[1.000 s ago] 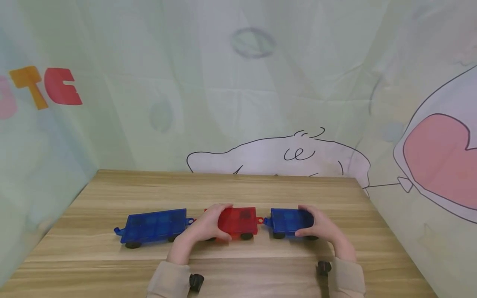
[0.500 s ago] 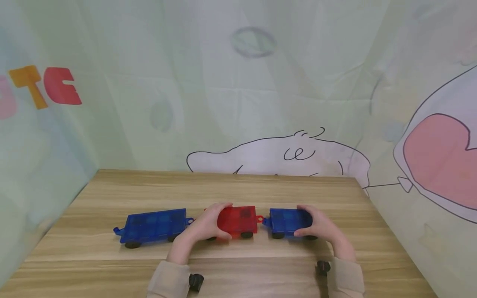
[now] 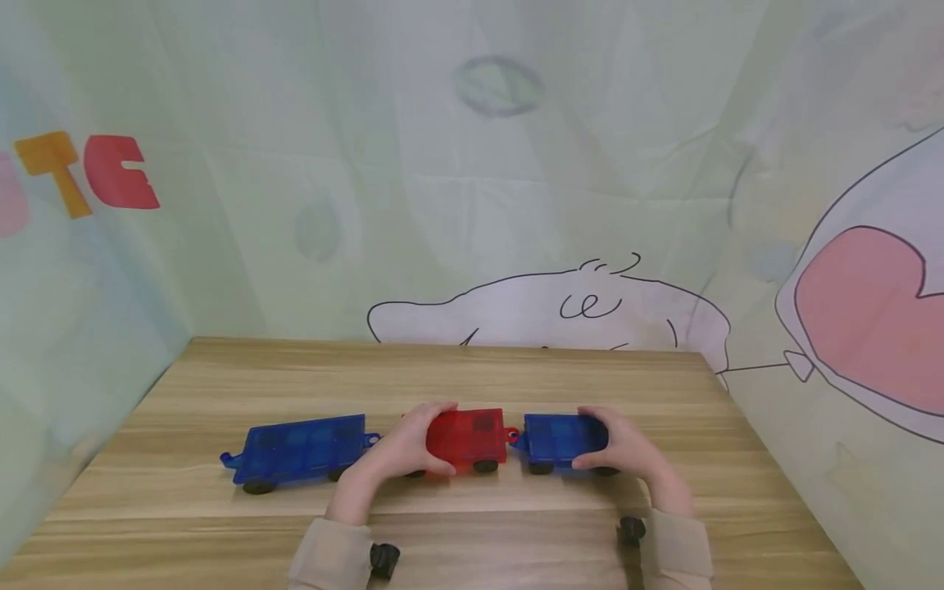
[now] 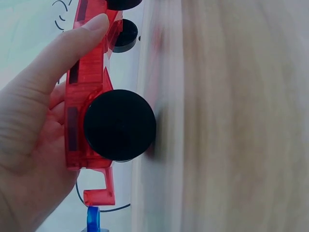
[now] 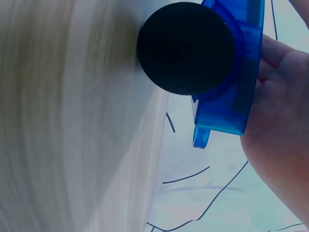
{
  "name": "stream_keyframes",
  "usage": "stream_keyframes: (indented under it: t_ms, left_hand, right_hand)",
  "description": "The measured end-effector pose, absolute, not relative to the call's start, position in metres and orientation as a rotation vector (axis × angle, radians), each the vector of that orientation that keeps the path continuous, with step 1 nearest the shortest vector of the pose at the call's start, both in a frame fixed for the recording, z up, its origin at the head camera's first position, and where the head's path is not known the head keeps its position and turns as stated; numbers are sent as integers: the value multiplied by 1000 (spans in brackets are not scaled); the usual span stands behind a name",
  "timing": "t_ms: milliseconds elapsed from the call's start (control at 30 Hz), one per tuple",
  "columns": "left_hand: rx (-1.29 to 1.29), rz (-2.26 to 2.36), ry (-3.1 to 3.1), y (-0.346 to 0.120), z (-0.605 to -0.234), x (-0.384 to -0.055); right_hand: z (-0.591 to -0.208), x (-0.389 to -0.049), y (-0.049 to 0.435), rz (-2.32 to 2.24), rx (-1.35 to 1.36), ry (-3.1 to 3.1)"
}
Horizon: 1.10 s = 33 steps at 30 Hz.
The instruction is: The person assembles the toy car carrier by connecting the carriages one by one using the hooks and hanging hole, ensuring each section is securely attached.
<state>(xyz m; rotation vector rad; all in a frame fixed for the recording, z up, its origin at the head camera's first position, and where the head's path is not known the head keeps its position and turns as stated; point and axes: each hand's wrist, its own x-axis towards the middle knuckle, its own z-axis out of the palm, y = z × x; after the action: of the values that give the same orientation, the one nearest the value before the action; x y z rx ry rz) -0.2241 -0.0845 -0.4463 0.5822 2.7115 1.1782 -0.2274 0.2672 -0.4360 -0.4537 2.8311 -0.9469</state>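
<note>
In the head view my left hand (image 3: 404,442) grips the left end of a red toy train car (image 3: 466,438), thumb along its near side. My right hand (image 3: 627,451) holds the right end of a short blue toy train car (image 3: 558,440) between thumb and fingers. The blue car's hook overlaps the red car's ring; whether they are linked I cannot tell. A longer blue toy train car (image 3: 302,449) stands to the left, its ring close to the red car's hook (image 4: 100,194). Black wheels (image 5: 187,48) show under the held cars.
The wooden table (image 3: 472,377) ends at a pale printed curtain (image 3: 413,205) at its back and sides. Black wrist-worn pieces (image 3: 384,560) sit beside both sleeves (image 3: 332,553).
My right hand has slid the short blue car left, so its hook now meets the red car's ring. The left hand and the red car have hardly moved.
</note>
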Motion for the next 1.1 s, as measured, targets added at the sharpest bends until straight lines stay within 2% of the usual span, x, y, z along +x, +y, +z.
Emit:
stream_keyframes:
  t_ms: [1100]
  left_hand:
    - [534, 1184, 2712, -83, -447, -224]
  right_hand:
    - [-440, -230, 264, -960, -449, 2847]
